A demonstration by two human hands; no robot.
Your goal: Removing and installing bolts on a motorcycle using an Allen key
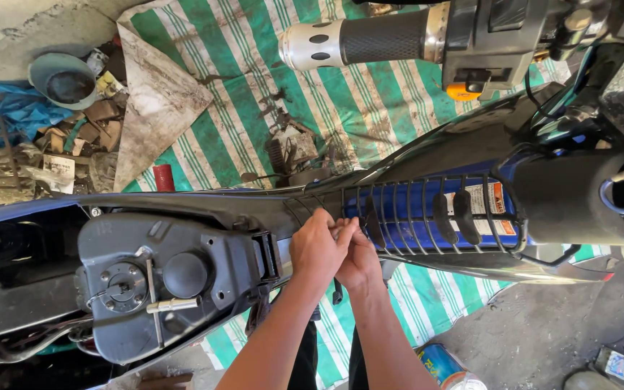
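Two hands meet at the motorbike's middle: the left hand [317, 249] lies over the right hand [359, 261], fingers curled together at the near end of the wire rack [427, 213]. Whether they pinch anything, I cannot tell. Left sits the fuel tank [160, 285]; right, the rack's edge runs toward the steering column [572, 198].

- One view only, from a camera on the person's head.
- It looks steeply down over the motorcycle frame [204, 209], handlebar grip [370, 40] at the top edge.
- It sits close: both forearms enter from the bottom edge.
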